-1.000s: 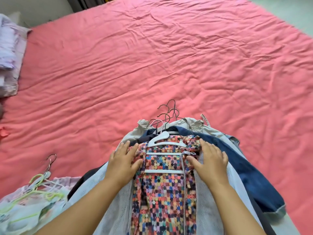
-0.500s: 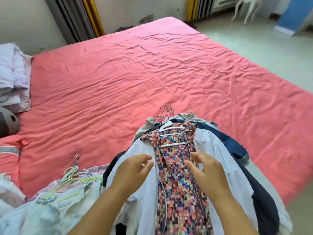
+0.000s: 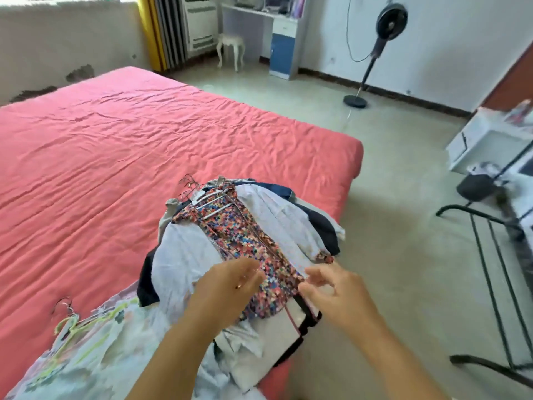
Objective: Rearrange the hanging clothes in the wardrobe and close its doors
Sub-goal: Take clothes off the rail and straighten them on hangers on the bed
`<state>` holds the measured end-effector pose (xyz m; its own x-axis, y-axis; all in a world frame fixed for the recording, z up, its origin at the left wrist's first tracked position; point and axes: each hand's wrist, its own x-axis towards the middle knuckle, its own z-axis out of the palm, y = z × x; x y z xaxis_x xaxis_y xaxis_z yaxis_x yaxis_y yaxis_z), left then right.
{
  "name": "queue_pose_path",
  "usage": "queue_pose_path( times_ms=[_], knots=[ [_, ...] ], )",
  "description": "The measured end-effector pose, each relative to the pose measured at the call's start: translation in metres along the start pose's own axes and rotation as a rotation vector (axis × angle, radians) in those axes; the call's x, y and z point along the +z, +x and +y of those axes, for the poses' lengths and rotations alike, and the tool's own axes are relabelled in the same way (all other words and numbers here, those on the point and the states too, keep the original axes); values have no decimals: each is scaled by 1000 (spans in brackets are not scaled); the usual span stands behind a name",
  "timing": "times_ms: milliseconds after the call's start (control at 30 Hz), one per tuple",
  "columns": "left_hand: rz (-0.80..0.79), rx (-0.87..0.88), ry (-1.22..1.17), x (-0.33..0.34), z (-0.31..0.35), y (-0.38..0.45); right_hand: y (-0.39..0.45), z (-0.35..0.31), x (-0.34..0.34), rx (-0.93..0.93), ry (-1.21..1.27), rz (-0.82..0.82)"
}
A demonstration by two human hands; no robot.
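Note:
A pile of clothes on hangers lies at the near corner of the bed. On top is a multicoloured checked garment (image 3: 230, 226) on a white hanger (image 3: 207, 202), over a white garment (image 3: 184, 255) and dark blue ones (image 3: 320, 220). Metal hanger hooks (image 3: 189, 183) stick out at the pile's far end. My left hand (image 3: 227, 287) rests on the checked garment's lower part, fingers loosely curled. My right hand (image 3: 331, 284) hovers at the garment's right lower edge, fingers apart; whether it pinches the cloth is unclear. No wardrobe is in view.
A second pile of pale clothes on green hangers (image 3: 75, 330) lies at the near left. The red bed (image 3: 144, 134) stretches left and back. A standing fan (image 3: 375, 50), a desk (image 3: 277, 33) and a stool (image 3: 230, 50) are beyond. A black metal rack (image 3: 490, 255) stands at the right.
The view has swung to the right and up, showing the room's floor and fan. Both hands slid down from the hanger end to the checked garment's lower part.

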<state>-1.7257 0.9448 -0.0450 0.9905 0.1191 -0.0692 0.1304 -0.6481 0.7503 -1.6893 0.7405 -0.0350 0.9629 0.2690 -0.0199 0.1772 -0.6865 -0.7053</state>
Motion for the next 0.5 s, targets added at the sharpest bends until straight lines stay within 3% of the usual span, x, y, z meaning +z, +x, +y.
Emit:
queue_pose_path(
  times_ms=[200,500],
  knots=[
    [-170,238,105,33,61,-45,-93,14,-44,122,38,144],
    [-461,459,189,97,116,-149,-273,48,-61,285,138,208]
  ],
)
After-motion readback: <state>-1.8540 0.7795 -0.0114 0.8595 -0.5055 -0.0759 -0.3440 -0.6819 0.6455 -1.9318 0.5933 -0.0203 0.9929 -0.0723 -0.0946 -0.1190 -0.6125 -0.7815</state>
